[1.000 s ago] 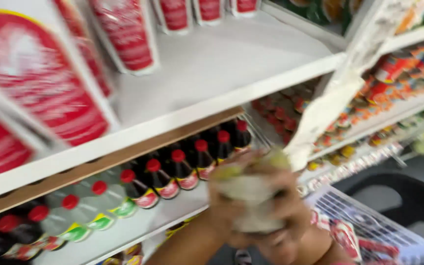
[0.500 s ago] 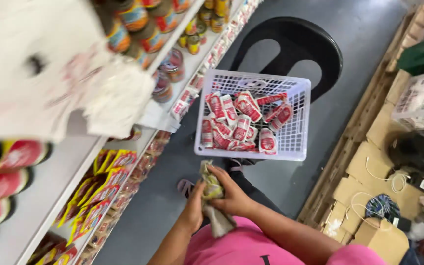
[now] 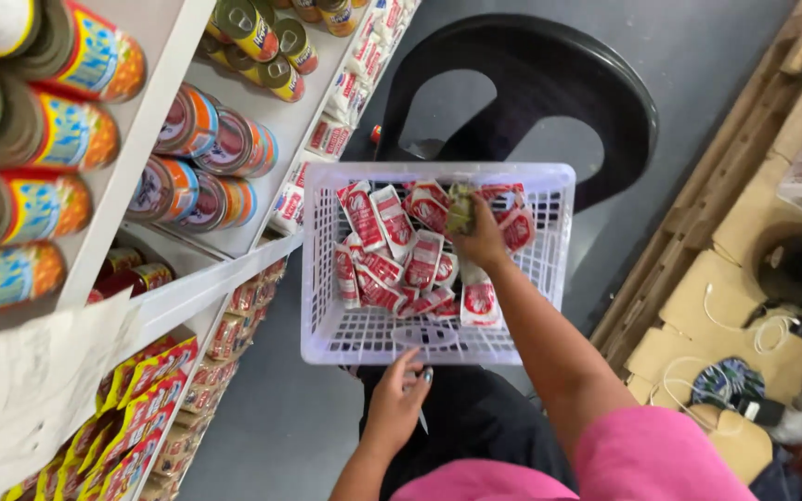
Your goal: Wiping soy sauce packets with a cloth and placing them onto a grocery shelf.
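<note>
The right hand grips what seems a crumpled rag over the basket; the left hand, fingers loosely open, barely steadies its near rim, so it could tip and spill packets.

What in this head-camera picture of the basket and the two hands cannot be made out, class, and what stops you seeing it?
- Right hand: its fingers wrap a crumpled greenish wad, too bunched to identify.
- Left hand: a thin object at the fingertips, too small to tell.
- White basket: red-and-white sachets cover much of its floor.
- Black chair: the basket hides its seat.
- Cans: cut by the left edge.
</note>
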